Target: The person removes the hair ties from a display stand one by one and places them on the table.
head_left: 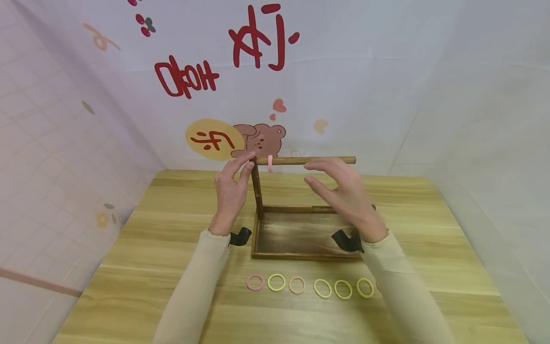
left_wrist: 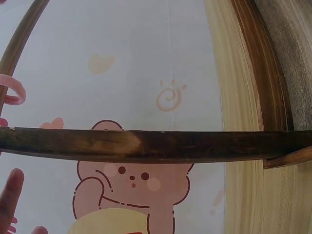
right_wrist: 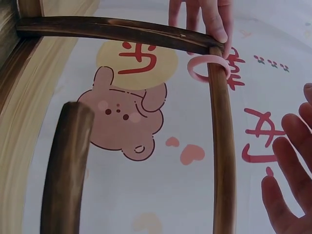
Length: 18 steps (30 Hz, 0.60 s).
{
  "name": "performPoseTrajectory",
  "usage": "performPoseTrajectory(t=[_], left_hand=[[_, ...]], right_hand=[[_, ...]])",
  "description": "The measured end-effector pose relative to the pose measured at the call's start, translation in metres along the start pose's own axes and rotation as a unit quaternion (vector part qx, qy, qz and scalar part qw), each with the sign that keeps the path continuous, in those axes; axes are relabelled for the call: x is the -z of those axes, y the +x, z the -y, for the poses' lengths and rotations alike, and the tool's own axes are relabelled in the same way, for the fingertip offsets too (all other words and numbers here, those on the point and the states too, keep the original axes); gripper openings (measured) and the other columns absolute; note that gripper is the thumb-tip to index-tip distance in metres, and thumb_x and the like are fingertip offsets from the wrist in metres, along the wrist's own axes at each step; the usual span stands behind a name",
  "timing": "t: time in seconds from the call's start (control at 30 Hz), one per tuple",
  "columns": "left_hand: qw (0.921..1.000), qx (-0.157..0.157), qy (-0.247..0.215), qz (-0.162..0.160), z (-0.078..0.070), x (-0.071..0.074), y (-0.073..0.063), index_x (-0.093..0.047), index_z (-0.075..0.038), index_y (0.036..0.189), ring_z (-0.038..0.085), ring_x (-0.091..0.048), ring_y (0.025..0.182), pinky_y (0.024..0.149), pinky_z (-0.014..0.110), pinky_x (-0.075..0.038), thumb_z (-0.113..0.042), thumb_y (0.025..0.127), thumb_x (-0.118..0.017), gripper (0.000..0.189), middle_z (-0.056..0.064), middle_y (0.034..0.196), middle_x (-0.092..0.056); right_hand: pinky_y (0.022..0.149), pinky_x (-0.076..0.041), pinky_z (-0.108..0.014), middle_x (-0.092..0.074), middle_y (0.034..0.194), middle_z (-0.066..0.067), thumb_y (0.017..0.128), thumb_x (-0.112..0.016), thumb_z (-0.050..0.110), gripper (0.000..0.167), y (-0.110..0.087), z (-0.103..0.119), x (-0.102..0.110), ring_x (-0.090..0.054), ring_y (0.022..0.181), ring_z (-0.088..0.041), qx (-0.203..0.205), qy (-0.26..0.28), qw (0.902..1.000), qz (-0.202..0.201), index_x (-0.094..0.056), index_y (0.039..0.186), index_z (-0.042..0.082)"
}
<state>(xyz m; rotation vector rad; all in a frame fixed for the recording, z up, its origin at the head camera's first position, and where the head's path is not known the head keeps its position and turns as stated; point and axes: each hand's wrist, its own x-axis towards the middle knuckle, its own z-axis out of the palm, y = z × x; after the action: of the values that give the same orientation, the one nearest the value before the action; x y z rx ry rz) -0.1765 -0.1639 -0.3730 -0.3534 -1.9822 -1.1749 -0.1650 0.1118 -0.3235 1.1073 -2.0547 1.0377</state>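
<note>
A brown wooden stand (head_left: pixel 259 193) has a tray-like base, an upright post and a horizontal bar (head_left: pixel 309 161) at its top. One pink ring (head_left: pixel 270 164) hangs on the bar near the post. My left hand (head_left: pixel 232 191) is at the corner where post and bar meet, its fingers fairly straight; in the right wrist view its fingertips (right_wrist: pixel 220 35) appear to touch that corner. To the right, my right hand (head_left: pixel 339 188) is beside the bar's free half, fingers spread and slightly bent, with nothing between thumb and fingers.
In front of the stand, a row of rings lies on the wooden table (head_left: pixel 193 286): a pink ring (head_left: pixel 255 288), an orange ring (head_left: pixel 297 292) and several yellow rings (head_left: pixel 277 289). My right sleeve partly covers one at the row's end. A printed white cloth (head_left: pixel 365 95) hangs behind.
</note>
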Motion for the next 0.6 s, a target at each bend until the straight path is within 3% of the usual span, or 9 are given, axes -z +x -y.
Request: performPoseTrajectory(t=[0.27,0.6], left_hand=[[1.0000,0.003,0.003,0.001,0.000,0.000,-0.001,-0.075,-0.006,0.126,0.030,-0.069,0.113,0.096,0.049,-0.054,-0.013,0.100,-0.069,0.028,0.009,0.123,-0.074],[1.0000,0.001,-0.002,0.003,0.001,0.000,0.001,-0.075,-0.007,0.126,0.030,-0.069,0.114,0.105,0.046,-0.050,-0.012,0.101,-0.068,0.026,0.010,0.122,-0.075]], right_hand=[[0.107,-0.047,-0.042,-0.071,0.127,-0.010,0.089,-0.083,0.008,0.035,0.015,0.000,-0.015,-0.063,0.123,-0.028,0.007,-0.003,0.9999,0.014,-0.074,0.123,0.006],[0.111,-0.046,-0.045,-0.071,0.128,-0.012,0.091,-0.082,0.012,0.036,0.031,-0.004,-0.030,-0.061,0.128,-0.029,0.030,-0.035,0.9979,0.046,-0.072,0.125,0.003]])
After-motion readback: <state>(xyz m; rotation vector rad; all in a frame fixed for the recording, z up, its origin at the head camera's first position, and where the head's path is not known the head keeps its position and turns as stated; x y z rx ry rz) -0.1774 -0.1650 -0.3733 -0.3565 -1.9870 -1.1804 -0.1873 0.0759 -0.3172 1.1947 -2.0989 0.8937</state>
